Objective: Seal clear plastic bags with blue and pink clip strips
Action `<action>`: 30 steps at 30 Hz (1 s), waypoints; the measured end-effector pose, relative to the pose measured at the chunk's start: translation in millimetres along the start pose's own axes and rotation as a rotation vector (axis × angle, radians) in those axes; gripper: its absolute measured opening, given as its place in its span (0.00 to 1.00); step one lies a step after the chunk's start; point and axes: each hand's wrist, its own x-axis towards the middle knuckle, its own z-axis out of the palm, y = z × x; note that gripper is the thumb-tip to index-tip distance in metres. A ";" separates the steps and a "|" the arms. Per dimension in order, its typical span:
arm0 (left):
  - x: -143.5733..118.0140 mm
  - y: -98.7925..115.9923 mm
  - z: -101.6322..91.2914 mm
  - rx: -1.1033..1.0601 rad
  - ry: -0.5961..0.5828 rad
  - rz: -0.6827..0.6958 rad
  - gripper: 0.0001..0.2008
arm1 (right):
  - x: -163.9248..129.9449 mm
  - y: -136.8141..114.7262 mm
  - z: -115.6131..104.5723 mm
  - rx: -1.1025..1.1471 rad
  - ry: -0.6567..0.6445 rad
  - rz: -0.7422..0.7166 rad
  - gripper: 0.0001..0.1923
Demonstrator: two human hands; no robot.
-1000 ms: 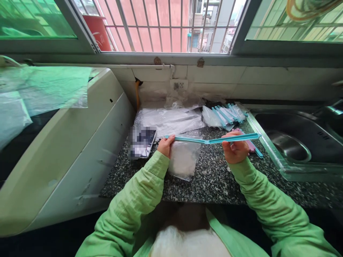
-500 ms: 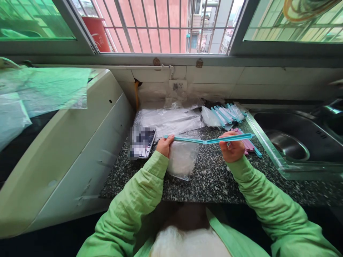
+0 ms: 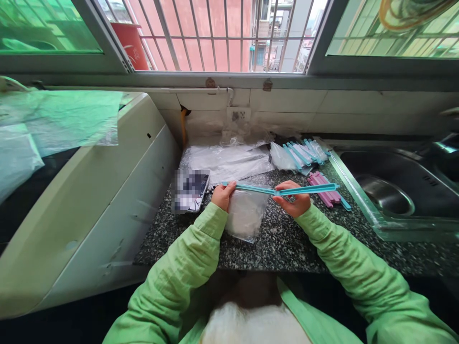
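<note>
A long blue bag sealing clip [image 3: 311,189] is spread out almost straight at its hinge, level above the counter. My left hand [image 3: 223,195] pinches its left end between thumb and fingers. Close to the hinge, my right hand [image 3: 293,198] grips the clip with thumb and fingertips. A clear plastic bag [image 3: 245,217] with pale contents hangs or lies just below the left arm of the clip, beside my left hand. Whether the bag's top edge touches the clip, I cannot tell.
Pink clips [image 3: 324,188] lie to the right, and several blue clips on small bags [image 3: 304,153] lie behind. Flat plastic bags [image 3: 229,160] cover the back of the speckled counter [image 3: 279,248]. A phone [image 3: 197,191] is at left, a steel sink [image 3: 430,191] at right.
My right hand has slid left along the clip, from its right arm to near the hinge. My left hand keeps its hold on the left end.
</note>
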 end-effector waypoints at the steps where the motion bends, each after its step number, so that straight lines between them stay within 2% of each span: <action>1: -0.4 0.0 0.6 -0.005 -0.001 -0.007 0.19 | -0.1 0.6 1.2 0.015 -0.003 -0.013 0.08; 8: -2.0 0.1 2.5 -0.019 -0.021 -0.038 0.21 | -1.1 3.1 2.5 0.007 -0.017 -0.027 0.05; 14: -6.0 4.6 3.9 -0.061 -0.108 -0.141 0.20 | -1.0 1.0 1.0 -0.054 0.015 -0.008 0.05; 19: -3.9 5.1 3.6 -0.018 -0.161 -0.092 0.13 | 0.3 0.4 -4.2 -0.085 0.058 0.018 0.05; 25: -10.4 11.7 4.4 -0.038 -0.207 -0.062 0.11 | 3.0 10.7 -11.1 -0.156 0.201 0.079 0.05; 30: -16.3 16.4 3.3 -0.049 -0.241 -0.057 0.12 | -2.1 21.4 -2.1 -0.221 0.141 0.053 0.07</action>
